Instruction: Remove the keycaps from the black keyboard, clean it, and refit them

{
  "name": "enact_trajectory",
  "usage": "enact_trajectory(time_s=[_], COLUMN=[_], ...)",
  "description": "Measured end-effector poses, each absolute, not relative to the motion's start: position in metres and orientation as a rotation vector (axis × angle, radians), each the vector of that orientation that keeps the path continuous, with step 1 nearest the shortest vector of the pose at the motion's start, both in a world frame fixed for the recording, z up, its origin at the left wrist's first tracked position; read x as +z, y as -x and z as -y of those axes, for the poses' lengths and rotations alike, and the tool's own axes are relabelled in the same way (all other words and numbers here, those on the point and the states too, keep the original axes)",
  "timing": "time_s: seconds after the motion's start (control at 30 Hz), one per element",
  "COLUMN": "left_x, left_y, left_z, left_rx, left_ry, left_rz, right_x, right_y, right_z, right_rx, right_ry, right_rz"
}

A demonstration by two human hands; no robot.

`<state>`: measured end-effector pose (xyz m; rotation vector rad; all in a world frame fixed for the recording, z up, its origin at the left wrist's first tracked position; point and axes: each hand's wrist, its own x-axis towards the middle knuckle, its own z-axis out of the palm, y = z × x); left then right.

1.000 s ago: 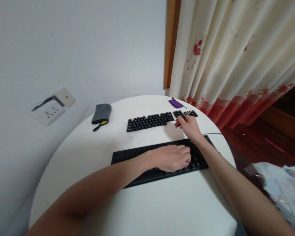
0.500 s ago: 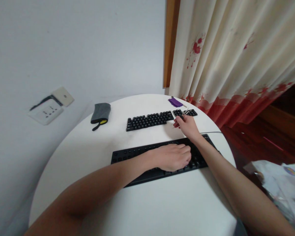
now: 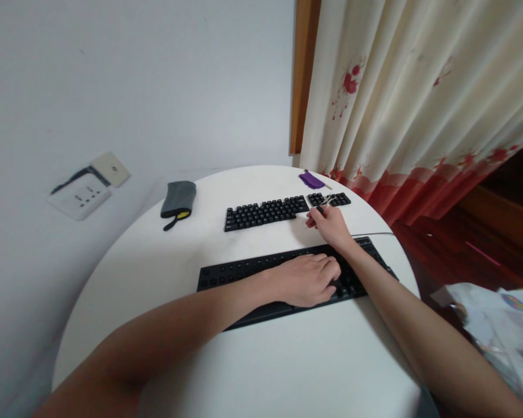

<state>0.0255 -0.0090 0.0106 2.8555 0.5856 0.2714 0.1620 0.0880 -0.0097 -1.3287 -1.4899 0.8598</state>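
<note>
A black keyboard lies across the white table, many of its key positions showing small stems instead of full caps. Over its right half rests my left hand, fingers curled downward and thumb a little apart; whatever is under the fingertips is hidden. Farther back, loose black keycaps lie together in keyboard-like rows, with a smaller block of keycaps to their right. My right hand is closed around a thin wire keycap puller, its pale prongs sticking out beyond the fingers in front of that smaller block.
A grey pouch with yellow inside lies at the table's back left. A purple cloth item is near the back edge. A cable runs off to the right. Wall sockets and a curtain border the table.
My left hand's fingers have loosened slightly and its thumb now shows apart from them. My right hand has barely moved and still holds the keycap puller.
</note>
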Motion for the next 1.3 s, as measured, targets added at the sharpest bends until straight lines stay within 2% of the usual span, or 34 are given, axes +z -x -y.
enact_trajectory(time_s=[0.23,0.5,0.63,0.83,1.0,1.3], left_x=[0.02,0.007,0.008,0.023,0.013,-0.006], left_y=[-0.015,-0.011,-0.001,0.002,-0.017,-0.021], left_z=[0.001,-0.029,-0.049,-0.082,-0.105,-0.123], left_rx=[0.35,0.988,1.156,1.013,0.747,0.621], left_ry=[-2.571,-1.9,-1.887,-2.298,-2.688,-2.746], left_rz=[-0.46,-0.824,-1.018,-1.254,-1.434,-1.514], right_x=[-0.003,0.016,0.021,0.025,0.025,0.022], right_y=[-0.169,-0.193,-0.201,-0.205,-0.207,-0.208], right_z=[-0.093,-0.1,-0.103,-0.106,-0.107,-0.112], right_rx=[0.845,0.758,0.768,0.795,0.795,0.772], right_ry=[1.296,1.234,1.235,1.216,1.211,1.187], right_rz=[1.383,1.134,1.06,1.023,1.033,1.072])
